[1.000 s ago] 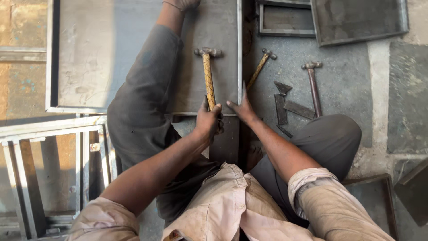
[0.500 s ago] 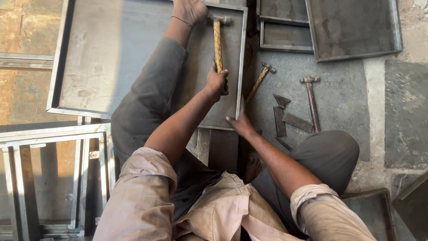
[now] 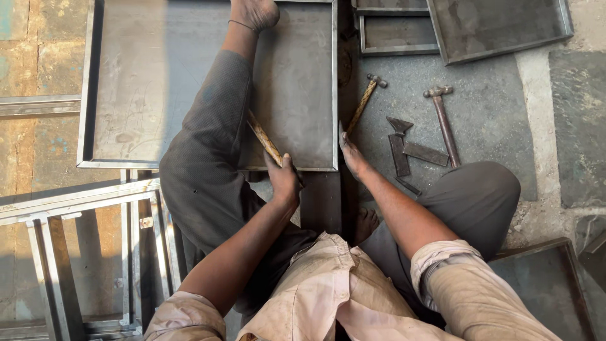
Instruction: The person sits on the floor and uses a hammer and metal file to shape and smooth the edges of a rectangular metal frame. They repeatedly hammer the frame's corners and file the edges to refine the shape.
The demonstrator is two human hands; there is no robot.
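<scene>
My left hand (image 3: 284, 180) is closed around the wooden handle of a hammer (image 3: 264, 140). The handle slants up and to the left, and its head is hidden against my grey trouser leg. My right hand (image 3: 351, 155) lies flat, pressing on the right rim of a large shallow metal tray (image 3: 297, 76). The tray rests on the floor under my outstretched left leg, with my bare foot (image 3: 254, 12) at its far edge.
A second wooden-handled hammer (image 3: 365, 101), an all-metal hammer (image 3: 442, 120) and flat metal offcuts (image 3: 407, 148) lie on the stone floor at the right. More trays (image 3: 499, 28) sit at the top right, another tray (image 3: 549, 284) at the bottom right, and metal frames (image 3: 76, 202) at the left.
The hammer, held out over the tray's far end half a second ago, has come back toward my body and tilted left. My right hand stays on the tray's rim.
</scene>
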